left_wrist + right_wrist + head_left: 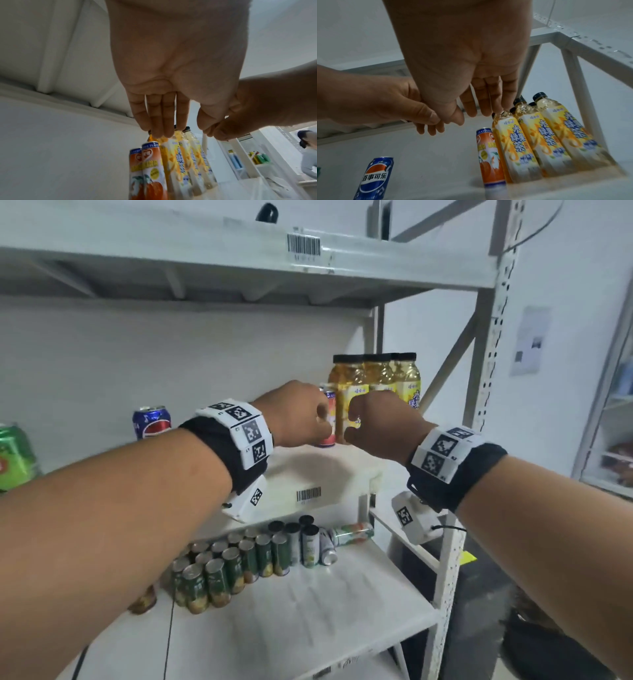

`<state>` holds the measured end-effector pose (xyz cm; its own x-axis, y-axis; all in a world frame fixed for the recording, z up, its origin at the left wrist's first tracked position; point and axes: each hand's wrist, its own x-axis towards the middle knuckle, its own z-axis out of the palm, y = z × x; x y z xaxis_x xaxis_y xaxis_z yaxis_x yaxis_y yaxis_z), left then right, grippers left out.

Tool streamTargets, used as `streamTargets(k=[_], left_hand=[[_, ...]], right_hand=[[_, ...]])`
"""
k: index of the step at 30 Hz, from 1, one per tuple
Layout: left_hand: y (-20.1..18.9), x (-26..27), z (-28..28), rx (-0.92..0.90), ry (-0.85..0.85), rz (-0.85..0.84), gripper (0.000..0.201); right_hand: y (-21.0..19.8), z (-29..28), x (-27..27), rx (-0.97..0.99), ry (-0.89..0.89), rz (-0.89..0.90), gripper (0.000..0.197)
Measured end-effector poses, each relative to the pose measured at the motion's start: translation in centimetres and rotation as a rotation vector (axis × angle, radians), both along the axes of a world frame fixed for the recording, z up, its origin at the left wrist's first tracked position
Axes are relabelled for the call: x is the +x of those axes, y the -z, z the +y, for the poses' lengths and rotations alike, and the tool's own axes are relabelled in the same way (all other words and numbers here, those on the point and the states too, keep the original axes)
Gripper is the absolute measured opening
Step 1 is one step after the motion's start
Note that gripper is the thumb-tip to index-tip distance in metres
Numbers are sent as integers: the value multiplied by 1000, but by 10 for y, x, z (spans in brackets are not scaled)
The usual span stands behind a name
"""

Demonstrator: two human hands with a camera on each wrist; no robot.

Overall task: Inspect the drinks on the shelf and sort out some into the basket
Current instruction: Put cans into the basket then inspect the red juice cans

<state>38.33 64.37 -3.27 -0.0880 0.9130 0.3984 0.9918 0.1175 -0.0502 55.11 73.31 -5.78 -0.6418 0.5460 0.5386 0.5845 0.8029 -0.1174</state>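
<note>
Several yellow fruit green tea bottles [376,378] [187,162] [544,135] with black caps stand at the right end of the middle shelf [329,474]. A tall orange can [331,405] [150,169] [489,155] stands just left of them. My left hand [301,416] [181,128] hovers over the orange can with straight fingers, holding nothing. My right hand [376,422] [471,113] is beside it, thumbs touching, its straight fingers reaching the front-left bottle's top; whether they touch it I cannot tell. No basket is in view.
A blue Pepsi can [151,422] [375,177] and a green can [13,457] stand further left on the same shelf. Several green cans [233,566] crowd the lower shelf. The shelf's upright post [479,405] is close on the right. Another person [308,155] stands far off.
</note>
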Motion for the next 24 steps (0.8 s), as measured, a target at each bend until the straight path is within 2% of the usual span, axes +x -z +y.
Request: streamTargets(k=[4,7,12,18,24], left_hand=[[-14,-22,19,-6,-80,-10,36],[-20,-41,35,9,-146,-46,28],[-18,-60,56,-2,-272,-65,39],[-12,-72,67,-41,-347,-129,44],[1,-78,68,-52,-364,-200,43]], right_hand=[[-24,28,-29,75,-61,-38,27],[-37,54,-53,125,-117,-40,31],[-50,84,-89,140,-172,-76,30],[-48,101,-121,147,-97,-269,24],[-35,106,-130,173,-180,-198,30]])
